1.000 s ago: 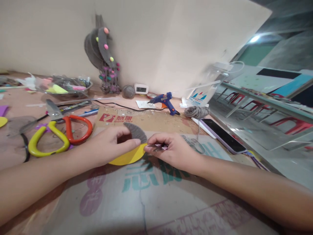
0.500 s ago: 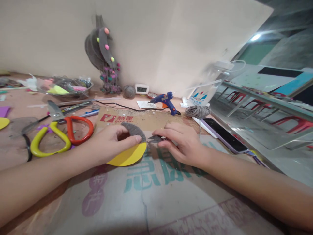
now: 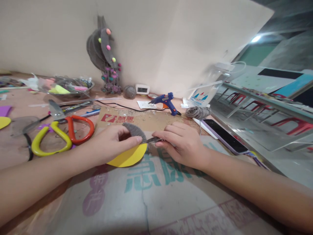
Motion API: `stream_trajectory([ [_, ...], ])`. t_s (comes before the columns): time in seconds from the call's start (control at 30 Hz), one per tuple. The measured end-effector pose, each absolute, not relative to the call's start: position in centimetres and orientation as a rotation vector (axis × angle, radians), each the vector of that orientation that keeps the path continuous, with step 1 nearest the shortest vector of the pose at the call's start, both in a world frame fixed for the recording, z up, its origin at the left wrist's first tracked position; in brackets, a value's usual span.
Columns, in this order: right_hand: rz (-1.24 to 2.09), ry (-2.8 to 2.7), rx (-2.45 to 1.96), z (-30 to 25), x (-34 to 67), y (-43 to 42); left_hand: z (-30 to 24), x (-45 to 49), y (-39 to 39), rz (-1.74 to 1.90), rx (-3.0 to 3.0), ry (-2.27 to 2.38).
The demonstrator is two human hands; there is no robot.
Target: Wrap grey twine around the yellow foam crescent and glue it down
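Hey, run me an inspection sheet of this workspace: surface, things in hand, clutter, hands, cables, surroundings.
Surface: printed cardboard over a pinkish tabletop; small scraps near its far edge.
Things in hand: curved gray piece beside a yellow piece; whether attached, unclear. Dark pointed item, partly hidden.
Clutter: scissors, blue glue gun, gray yarn bundle, phone, filled bowl.
Hands: left hand holds the gray piece; right hand pinches the dark item.
Cables: black cord along the cardboard's far side; its ends are unclear.
Surroundings: pale wall behind; red stools by another table at right.
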State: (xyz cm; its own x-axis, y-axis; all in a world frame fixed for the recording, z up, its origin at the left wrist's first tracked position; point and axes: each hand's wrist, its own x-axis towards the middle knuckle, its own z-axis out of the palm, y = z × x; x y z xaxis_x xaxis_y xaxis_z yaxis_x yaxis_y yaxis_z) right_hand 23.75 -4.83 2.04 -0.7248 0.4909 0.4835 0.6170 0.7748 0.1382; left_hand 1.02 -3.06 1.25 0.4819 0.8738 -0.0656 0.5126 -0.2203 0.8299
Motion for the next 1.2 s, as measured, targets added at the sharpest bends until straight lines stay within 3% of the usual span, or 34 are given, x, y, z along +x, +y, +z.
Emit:
stream_trajectory([
  [0.77,-0.487,-2.593,-0.818,2.12,23.61,-5.01,1.65,1.15,-3.24,0.532,1.918,1.138],
  [1.2,-0.351,-2.576,-0.736,1.84,23.58,-4.56,1.67,1.05,-3.25,0.513,1.886,1.079],
])
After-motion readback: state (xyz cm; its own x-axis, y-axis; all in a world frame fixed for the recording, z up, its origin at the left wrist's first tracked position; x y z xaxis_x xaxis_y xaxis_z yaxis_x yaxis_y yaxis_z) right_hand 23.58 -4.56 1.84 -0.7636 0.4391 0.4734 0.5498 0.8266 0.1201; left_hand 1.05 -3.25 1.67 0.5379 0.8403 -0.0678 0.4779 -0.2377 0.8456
